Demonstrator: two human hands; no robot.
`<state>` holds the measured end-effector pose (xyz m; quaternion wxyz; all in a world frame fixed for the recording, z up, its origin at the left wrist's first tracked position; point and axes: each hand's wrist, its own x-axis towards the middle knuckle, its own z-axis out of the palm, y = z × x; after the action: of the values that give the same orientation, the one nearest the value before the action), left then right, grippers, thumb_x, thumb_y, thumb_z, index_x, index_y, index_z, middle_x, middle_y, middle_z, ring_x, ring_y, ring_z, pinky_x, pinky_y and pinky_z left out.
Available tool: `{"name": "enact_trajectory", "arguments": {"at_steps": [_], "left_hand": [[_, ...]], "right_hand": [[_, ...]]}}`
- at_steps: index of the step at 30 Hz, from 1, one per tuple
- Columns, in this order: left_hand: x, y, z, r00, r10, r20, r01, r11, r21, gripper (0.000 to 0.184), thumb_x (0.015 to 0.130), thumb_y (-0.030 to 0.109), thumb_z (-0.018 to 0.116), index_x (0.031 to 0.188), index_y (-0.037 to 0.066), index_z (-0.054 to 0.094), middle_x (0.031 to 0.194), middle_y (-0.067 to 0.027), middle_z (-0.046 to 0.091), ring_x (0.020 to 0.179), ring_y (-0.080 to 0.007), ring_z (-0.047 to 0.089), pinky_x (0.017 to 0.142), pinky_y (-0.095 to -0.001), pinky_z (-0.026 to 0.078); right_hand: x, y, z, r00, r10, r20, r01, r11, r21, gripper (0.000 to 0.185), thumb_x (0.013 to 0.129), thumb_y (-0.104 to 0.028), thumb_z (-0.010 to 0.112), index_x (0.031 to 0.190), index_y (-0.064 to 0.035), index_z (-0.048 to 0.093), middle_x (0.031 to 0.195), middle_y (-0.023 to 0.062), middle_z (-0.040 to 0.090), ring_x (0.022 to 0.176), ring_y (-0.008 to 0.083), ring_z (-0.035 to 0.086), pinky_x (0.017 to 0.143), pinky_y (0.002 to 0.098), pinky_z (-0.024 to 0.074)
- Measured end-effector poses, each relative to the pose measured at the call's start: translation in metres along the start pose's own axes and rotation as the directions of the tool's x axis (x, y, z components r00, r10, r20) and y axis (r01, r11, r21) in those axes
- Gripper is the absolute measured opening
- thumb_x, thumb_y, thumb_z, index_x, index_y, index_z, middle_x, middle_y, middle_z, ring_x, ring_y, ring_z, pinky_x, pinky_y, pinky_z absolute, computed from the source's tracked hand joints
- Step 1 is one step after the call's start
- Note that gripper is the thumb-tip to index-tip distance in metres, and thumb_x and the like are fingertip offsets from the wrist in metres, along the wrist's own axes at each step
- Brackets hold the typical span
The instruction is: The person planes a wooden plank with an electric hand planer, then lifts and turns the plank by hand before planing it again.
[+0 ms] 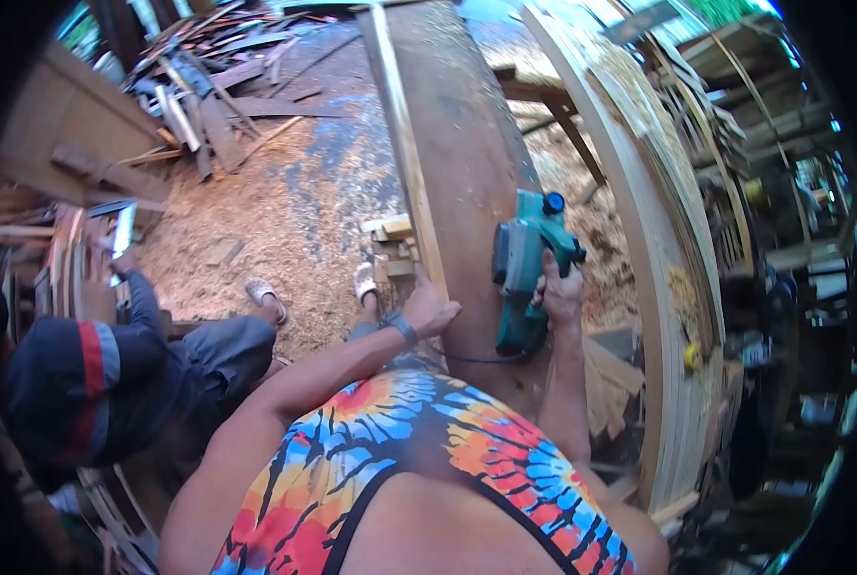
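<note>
My right hand (560, 287) is wrapped round the rear handle of a green power planer (529, 273), which rests on a wide brown board (467, 144). My left hand (430, 311) grips the near end of a long, narrow wooden strip (404, 134) that runs away along the board's left edge. Its fingers are closed on the strip. A black cord curves from the near end of the planer across the board. Short wood blocks (392, 230) are stacked just left of the strip.
A person in a dark top with a red stripe (88, 383) sits at the left, holding a phone (124, 230). Scrap wood (203, 96) is piled at the upper left. Long planks (629, 211) stand at the right, with a yellow tape measure (693, 357) on them. Shavings (256, 230) cover the floor.
</note>
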<state>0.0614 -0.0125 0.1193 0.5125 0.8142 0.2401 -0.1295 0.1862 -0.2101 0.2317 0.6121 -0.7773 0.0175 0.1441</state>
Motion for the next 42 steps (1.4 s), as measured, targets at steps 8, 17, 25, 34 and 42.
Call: {"name": "enact_trajectory", "arguments": {"at_steps": [8, 17, 25, 34, 42], "left_hand": [[-0.069, 0.099, -0.099, 0.970, 0.235, -0.069, -0.237, 0.829, -0.506, 0.092, 0.088, 0.022, 0.074, 0.154, -0.001, 0.014, 0.108, -0.0139, 0.063, 0.077, -0.0197, 0.064, 0.067, -0.0304, 0.054], [-0.097, 0.207, -0.194, 0.884, 0.440, -0.155, -0.368, 0.455, -0.811, 0.054, 0.093, 0.027, 0.075, 0.130, 0.001, 0.044, 0.082, -0.0019, 0.062, 0.068, -0.0118, 0.066, 0.060, -0.0272, 0.058], [-0.096, 0.238, -0.212, 0.769, 0.590, -0.246, -0.535, 0.385, -0.752, 0.061, 0.094, 0.011, 0.068, 0.143, -0.009, 0.037, 0.123, -0.0173, 0.065, 0.109, -0.0220, 0.068, 0.091, -0.0367, 0.060], [-0.087, 0.255, -0.217, 0.728, 0.591, -0.348, -0.587, 0.274, -0.762, 0.040, 0.090, 0.010, 0.075, 0.115, -0.010, 0.052, 0.105, -0.0179, 0.070, 0.096, -0.0221, 0.073, 0.079, -0.0305, 0.063], [-0.091, 0.257, -0.221, 0.725, 0.600, -0.339, -0.590, 0.287, -0.754, 0.036, 0.091, 0.012, 0.074, 0.113, -0.009, 0.054, 0.109, -0.0182, 0.071, 0.096, -0.0230, 0.073, 0.081, -0.0325, 0.063]], "right_hand": [[0.003, 0.010, -0.004, 0.999, -0.028, 0.032, 0.026, 0.998, 0.050, 0.036, 0.094, -0.039, 0.073, 0.103, -0.0069, 0.059, 0.061, -0.0012, 0.052, 0.042, 0.0098, 0.049, 0.039, 0.0264, 0.0429], [0.005, 0.016, -0.005, 0.998, -0.049, 0.031, 0.046, 0.995, 0.091, 0.031, 0.093, -0.033, 0.076, 0.101, -0.0071, 0.060, 0.061, -0.0015, 0.053, 0.043, 0.0092, 0.049, 0.039, 0.0254, 0.0421], [0.004, 0.017, -0.004, 0.999, -0.028, 0.034, 0.025, 0.994, 0.102, 0.032, 0.092, -0.033, 0.077, 0.102, -0.0079, 0.060, 0.062, -0.0018, 0.053, 0.043, 0.0094, 0.049, 0.040, 0.0250, 0.0422], [0.004, 0.017, -0.005, 0.999, -0.023, 0.042, 0.018, 0.992, 0.126, 0.032, 0.091, -0.033, 0.077, 0.102, -0.0080, 0.060, 0.063, -0.0017, 0.054, 0.044, 0.0092, 0.050, 0.040, 0.0247, 0.0428], [0.007, 0.022, -0.007, 0.998, -0.036, 0.053, 0.030, 0.992, 0.125, 0.032, 0.092, -0.033, 0.077, 0.102, -0.0080, 0.060, 0.063, -0.0014, 0.054, 0.044, 0.0095, 0.050, 0.040, 0.0251, 0.0430]]}}
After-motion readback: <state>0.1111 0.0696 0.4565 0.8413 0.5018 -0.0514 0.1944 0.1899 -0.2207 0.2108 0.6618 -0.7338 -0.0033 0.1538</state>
